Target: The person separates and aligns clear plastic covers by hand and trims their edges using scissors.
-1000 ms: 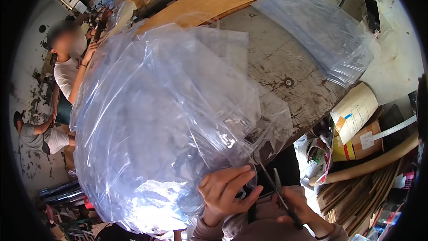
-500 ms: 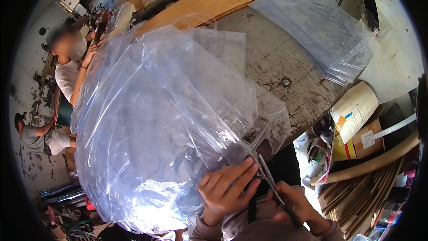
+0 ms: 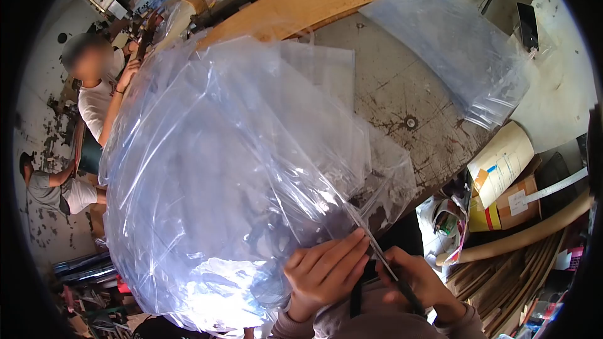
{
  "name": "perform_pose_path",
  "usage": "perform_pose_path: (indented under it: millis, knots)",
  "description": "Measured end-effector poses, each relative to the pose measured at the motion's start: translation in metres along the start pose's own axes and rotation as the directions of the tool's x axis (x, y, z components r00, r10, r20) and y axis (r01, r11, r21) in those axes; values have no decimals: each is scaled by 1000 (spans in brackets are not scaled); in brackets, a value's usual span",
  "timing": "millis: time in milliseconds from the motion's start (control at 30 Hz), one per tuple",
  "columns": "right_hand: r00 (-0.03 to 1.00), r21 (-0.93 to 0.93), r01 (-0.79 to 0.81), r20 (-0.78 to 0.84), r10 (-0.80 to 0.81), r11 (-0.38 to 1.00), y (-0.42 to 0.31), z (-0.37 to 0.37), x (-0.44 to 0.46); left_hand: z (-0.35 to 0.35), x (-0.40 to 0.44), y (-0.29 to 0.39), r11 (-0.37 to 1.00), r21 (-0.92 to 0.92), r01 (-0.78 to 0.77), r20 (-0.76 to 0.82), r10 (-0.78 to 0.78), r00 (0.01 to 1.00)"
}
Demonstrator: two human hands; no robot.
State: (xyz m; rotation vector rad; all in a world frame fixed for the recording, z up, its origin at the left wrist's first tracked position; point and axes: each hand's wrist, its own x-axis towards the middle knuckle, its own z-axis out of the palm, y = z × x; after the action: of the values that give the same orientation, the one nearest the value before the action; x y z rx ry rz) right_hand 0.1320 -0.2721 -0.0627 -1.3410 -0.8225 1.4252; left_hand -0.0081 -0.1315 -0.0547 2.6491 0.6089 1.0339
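A large heap of clear plastic sheets (image 3: 207, 150) covers the near side of the worktable. At its near right edge my left hand (image 3: 326, 271) grips the plastic, fingers close together and the thumb hidden. My right hand (image 3: 416, 282) is wrapped round the dark handles of a pair of scissors (image 3: 379, 253). The scissor blades lie closed along the plastic's edge, right beside my left fingertips. Whether plastic is between the blades, I cannot tell.
Another stack of clear plastic sheets (image 3: 452, 50) lies at the far right of the scratched worktable (image 3: 402, 103). Cartons (image 3: 518, 201) and a long cardboard tube (image 3: 521, 232) stand at the right. One person (image 3: 97, 97) works at the left; another (image 3: 53, 188) is behind.
The scissor blades, apart before, have come together. Both hands stay near the same plastic edge. The view has shifted slightly.
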Motion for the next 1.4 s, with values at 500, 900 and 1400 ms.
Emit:
perform_pose_path:
  millis: [500, 900, 1400]
  knots:
    - [997, -16, 79, -14, -79, 997, -3, 0, 14, 4, 1, -3, 1000, -4, -30, 4, 30, 1000]
    - [997, 2, 64, -39, -64, 998, -5, 7, 10, 0, 4, -1, 995, 87, -47, 23, 45, 999]
    - [997, 88, 20, -76, -13, 996, 4, 10, 5, -2, 2, -1, 995, 89, -42, 22, 40, 999]
